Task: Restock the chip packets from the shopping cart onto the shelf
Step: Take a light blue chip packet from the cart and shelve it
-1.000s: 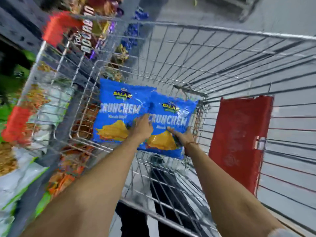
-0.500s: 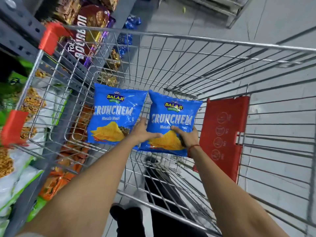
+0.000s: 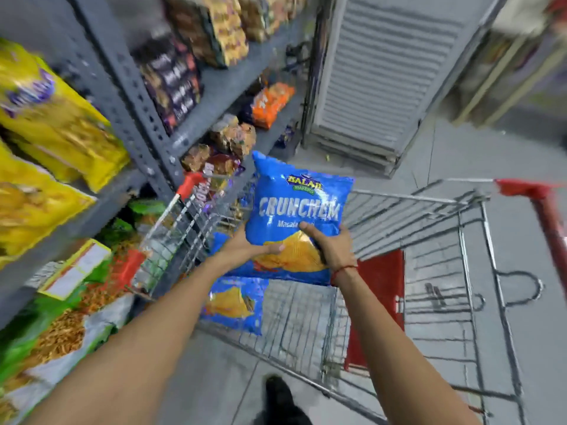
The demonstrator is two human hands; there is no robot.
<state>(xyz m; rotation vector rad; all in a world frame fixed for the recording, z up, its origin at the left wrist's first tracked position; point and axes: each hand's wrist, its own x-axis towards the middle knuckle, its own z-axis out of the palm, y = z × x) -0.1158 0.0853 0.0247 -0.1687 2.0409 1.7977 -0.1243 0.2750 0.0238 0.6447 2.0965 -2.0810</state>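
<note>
I hold a blue Crunchem chip packet [image 3: 297, 204] upright above the wire shopping cart [image 3: 408, 197]. My left hand [image 3: 245, 250] grips its lower left corner and my right hand [image 3: 331, 250] grips its lower right edge. A second blue packet [image 3: 236, 302] shows just below my hands, partly hidden by my left forearm. I cannot tell whether it is held or lies in the cart. The grey metal shelf [image 3: 214, 84] stands to the left, beside the cart.
Yellow packets [image 3: 46, 118] and green-and-white snack bags [image 3: 61, 332] fill the near shelves on the left, with biscuit packs [image 3: 171, 78] further along. A red flap [image 3: 380, 286] hangs inside the cart. A grey shutter [image 3: 383, 72] stands ahead. My shoe [image 3: 279, 397] is on the floor.
Both hands have risen out of the cart with the packets. The right packet now stands in front, held by both hands, and the view has swung up toward the shelf.
</note>
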